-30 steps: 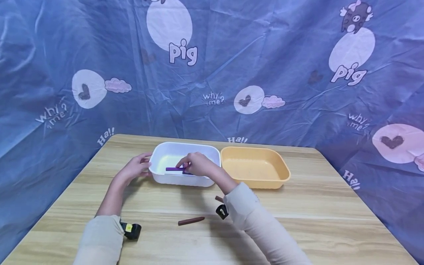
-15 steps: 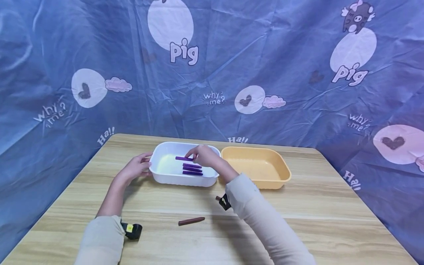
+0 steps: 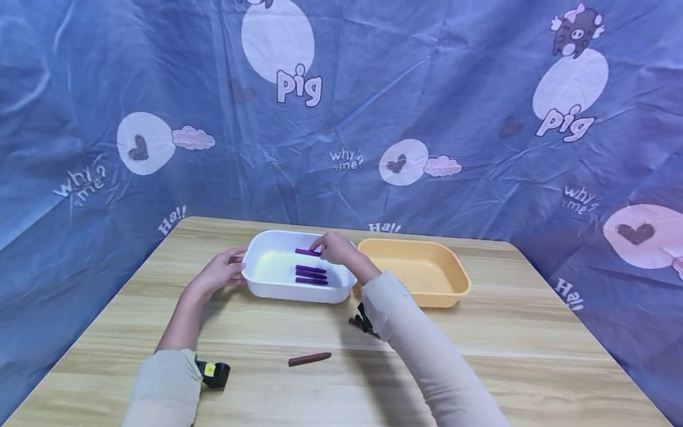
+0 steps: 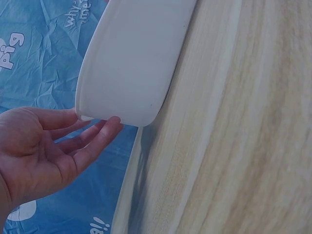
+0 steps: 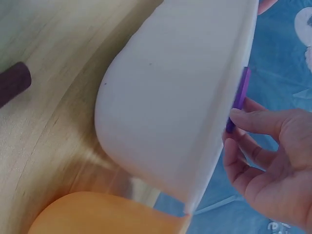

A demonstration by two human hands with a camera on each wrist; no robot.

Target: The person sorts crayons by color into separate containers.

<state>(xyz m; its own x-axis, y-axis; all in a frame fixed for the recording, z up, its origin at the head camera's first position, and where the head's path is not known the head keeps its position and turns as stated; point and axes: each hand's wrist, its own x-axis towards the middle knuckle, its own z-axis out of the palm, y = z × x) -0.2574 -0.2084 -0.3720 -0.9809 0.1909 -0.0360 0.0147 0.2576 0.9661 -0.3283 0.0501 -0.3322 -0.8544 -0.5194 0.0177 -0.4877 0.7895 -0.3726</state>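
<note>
My right hand pinches a purple crayon between thumb and fingers, over the far right part of the white bin. In the right wrist view, the purple crayon shows just past the bin's rim. Several more purple crayons lie side by side on the bin's floor, below the right hand. My left hand touches the bin's left end; in the left wrist view, the left hand's extended fingers meet the outer wall and rim.
A yellow bin stands against the white bin's right side. One brown crayon lies on the wooden table in front. Another brown crayon lies partly hidden behind the right wrist's black camera.
My right hand has moved farther back and right within the white bin, still pinching a purple crayon, uncovering the row of purple crayons below. The left hand has stayed at the bin's end.
</note>
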